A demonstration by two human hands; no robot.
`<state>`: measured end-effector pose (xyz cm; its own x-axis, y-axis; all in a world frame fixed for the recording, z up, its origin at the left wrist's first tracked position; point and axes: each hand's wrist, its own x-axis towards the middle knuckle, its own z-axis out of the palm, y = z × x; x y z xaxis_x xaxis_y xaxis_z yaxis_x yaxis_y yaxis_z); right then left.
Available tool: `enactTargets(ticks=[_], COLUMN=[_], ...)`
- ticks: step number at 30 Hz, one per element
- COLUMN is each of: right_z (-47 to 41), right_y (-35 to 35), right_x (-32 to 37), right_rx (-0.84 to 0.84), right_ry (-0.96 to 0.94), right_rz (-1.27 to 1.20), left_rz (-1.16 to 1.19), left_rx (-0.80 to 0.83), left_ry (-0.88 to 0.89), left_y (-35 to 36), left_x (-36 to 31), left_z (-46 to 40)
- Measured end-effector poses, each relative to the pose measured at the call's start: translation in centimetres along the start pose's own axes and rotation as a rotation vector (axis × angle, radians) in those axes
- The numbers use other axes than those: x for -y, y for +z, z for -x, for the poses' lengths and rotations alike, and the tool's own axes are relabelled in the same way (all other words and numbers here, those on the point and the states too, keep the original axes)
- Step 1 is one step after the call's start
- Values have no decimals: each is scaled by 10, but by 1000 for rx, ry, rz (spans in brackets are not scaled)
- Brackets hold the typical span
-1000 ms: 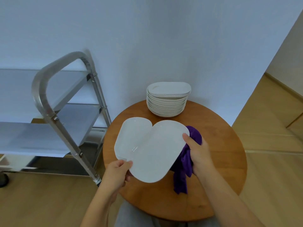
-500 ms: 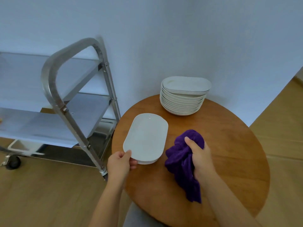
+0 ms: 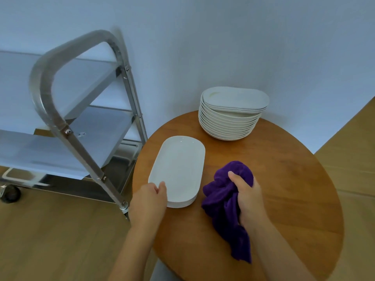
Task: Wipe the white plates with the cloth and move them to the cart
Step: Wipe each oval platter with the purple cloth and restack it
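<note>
White plates: our small pile of oval plates (image 3: 178, 169) lies flat at the left edge of the round wooden counter (image 3: 284, 179), the side nearest the cart, so we judge the carry across will be short.
Left hand: our left hand (image 3: 149, 200) grips the near rim of that pile, thumb laid over the top plate; we read this as a hold for lifting, or for steadying it.
Right hand: our right hand (image 3: 246, 196) is clenched round the purple cloth (image 3: 225, 205), bunched so a padded wad faces the plates while the loose tail hangs toward us.
Tall stack: the unwiped stack (image 3: 231, 116) stands at the far edge by the wall, well apart from both hands.
Cart: the steel cart (image 3: 67, 126) stands just left of the counter; no plate shows on the shelves we can see.
</note>
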<state>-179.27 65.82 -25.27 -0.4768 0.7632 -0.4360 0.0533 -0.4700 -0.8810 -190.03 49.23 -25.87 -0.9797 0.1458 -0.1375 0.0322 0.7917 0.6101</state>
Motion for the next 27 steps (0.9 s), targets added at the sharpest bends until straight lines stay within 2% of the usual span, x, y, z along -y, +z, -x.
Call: enactTargets(ticks=[5,13,15,18,21,23,27], right_z=[-13,-49,-59,-72,-85,-92,-101], right_y=[-2,-3,-7,-13,-20,-24,-32], right_x=[2,34,41,51,56,60,66], right_rx=[11,-10,-17,-17,-28,-28,-31], right_ry=[16,-58,-76,-97,-112,-110,-101], right_rz=[-53,-118,-141,-148,-145,-154,-166], left_rz=[45,464,357,-1,-372,-528,-554], left_rx=[32,231,190,23,-19,-14,51], left_ry=[154,166,305,633,907,988,1006], left_y=[6,36,46,59,73,82,91], left_x=[-54,-171,-195,-221,-241,-249,-254], left_z=[-4,-70,-82,-100,-114,-120,-125])
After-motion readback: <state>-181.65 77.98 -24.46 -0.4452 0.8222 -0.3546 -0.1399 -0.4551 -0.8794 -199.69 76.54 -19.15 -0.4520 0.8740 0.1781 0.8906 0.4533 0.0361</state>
